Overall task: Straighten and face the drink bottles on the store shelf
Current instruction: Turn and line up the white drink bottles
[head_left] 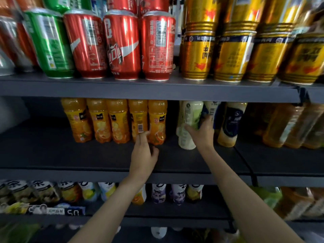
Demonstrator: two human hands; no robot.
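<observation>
Reaching into the middle shelf (105, 155), both hands work the bottle row. Left hand (143, 155): thumb and forefinger pinch the base of the fourth orange juice bottle (138, 118), barcode facing out; remaining fingers curled under. Four more orange bottles stand upright on either side of those fingertips. Right hand (201, 132): fingers spread and wrapped around a pale green-label bottle (187, 123), tilted; dark-label bottle (231, 121) just right of the knuckles.
</observation>
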